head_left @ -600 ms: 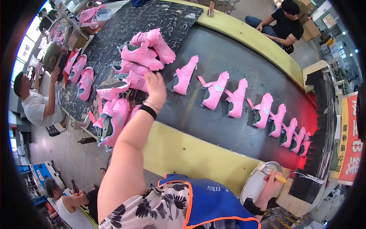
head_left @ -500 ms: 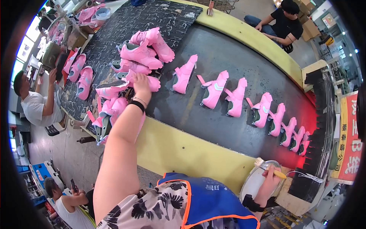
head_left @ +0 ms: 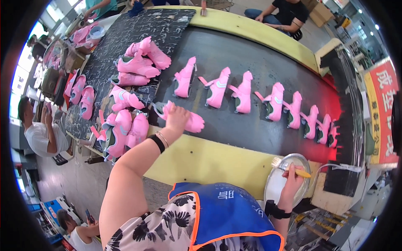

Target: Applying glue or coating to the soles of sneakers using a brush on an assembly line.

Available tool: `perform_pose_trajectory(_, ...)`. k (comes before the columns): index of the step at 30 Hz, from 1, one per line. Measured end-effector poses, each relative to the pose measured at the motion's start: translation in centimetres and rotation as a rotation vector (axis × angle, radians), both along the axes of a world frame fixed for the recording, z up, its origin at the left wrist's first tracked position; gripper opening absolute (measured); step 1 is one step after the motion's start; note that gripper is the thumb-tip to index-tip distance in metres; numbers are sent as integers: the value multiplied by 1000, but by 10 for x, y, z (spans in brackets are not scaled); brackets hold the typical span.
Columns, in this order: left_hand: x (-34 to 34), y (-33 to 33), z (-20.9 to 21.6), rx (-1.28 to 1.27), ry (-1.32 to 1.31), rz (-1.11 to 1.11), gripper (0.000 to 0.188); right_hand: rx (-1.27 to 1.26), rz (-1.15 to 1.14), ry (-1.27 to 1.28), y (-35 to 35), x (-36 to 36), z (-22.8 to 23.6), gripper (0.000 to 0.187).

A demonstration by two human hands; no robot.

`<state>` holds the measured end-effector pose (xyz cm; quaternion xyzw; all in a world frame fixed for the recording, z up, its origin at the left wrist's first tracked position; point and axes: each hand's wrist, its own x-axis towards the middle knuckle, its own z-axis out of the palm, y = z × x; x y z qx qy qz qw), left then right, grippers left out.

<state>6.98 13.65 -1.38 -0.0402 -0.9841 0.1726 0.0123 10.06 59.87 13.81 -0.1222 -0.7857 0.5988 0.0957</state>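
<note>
While the left hand (head_left: 178, 117) holds it, the shoe (head_left: 195, 123) shows pink.

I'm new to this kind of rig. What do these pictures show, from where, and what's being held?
No robot here, just a person's two bare hands. Every picture comes from one fisheye camera worn on the head, looking down, so straight edges bend. The left hand grips a pink shoe at the dark surface; the right hand holds a brush above a bowl. A row of shoes lies across the dark surface toward a red glow. More lie on the black table at left.
</note>
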Motion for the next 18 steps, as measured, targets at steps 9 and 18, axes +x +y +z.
perform_pose_trajectory(9,-3,139,68,441,-781,-314,49,-140,-145,28,71,44,0,14)
perform_pose_trajectory(18,37,164,28,424,-338,-395,92,-1,-287,-64,161,94,-73,15)
